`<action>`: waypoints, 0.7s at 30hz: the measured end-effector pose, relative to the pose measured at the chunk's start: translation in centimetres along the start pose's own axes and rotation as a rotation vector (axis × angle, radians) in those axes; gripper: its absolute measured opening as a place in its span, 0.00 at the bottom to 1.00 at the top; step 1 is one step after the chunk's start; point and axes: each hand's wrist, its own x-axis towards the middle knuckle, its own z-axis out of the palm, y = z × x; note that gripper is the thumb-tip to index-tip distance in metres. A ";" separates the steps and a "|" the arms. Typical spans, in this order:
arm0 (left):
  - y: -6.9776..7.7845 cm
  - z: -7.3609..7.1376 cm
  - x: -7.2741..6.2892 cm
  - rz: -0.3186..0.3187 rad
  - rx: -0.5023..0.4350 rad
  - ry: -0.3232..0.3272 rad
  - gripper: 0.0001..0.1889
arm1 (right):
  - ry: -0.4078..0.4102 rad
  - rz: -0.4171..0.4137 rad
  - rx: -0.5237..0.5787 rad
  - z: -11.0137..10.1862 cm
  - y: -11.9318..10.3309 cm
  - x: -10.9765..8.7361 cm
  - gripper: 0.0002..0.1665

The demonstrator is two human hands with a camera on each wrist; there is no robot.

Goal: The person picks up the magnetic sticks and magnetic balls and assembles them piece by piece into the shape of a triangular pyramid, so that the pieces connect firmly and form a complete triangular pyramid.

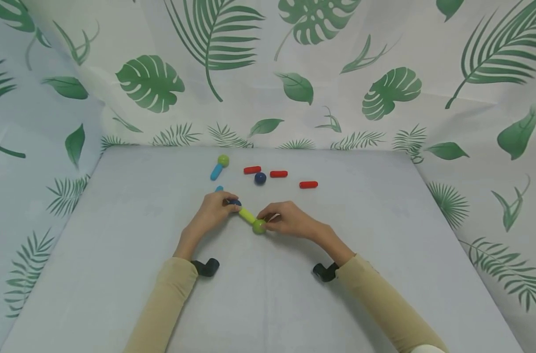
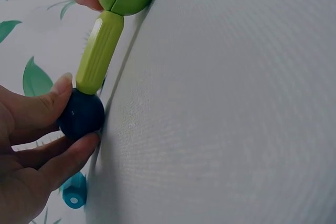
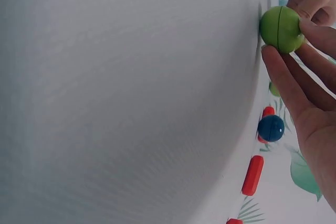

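Thumb and fingertips of the L hand pinch a navy ball; those of the R hand pinch a green ball, approx. mid-table, in front of the wearer. Btwn the two, a yellow rod slants in line, one end touching each ball; I can't tell from here if the green ball rests on the table or hangs just above. Step in hand, I'd judge: joining rod to balls, w/ both ends looking mated. Next move, as I read it, calls for a steady hold on both balls and a light push along the rod's line, then an easy release w/o twisting the joints.

Just beyond the L hand, a blue rod, partly hidden in my head view. Farther back: a lime ball w/ a cyan rod touching it, a spare ball (navy), and 3 red rods. Behind all, a leaf-print backdrop.
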 end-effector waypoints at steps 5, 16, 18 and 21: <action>0.0 0.0 0.0 0.002 0.007 -0.001 0.18 | -0.003 0.026 0.011 0.1 -0.1 0.1 0.16; -0.2 0.1 0.0 0.003 -0.010 0.013 0.17 | 0.057 0.071 -0.063 -1.4 0.9 0.3 0.16; -0.2 0.1 0.0 0.001 -0.013 0.012 0.17 | 0.081 0.084 -0.065 -2.0 1.2 0.4 0.16; -0.2 0.1 -0.1 -0.003 -0.020 0.011 0.17 | 0.134 0.118 -0.052 -2.9 1.7 0.6 0.16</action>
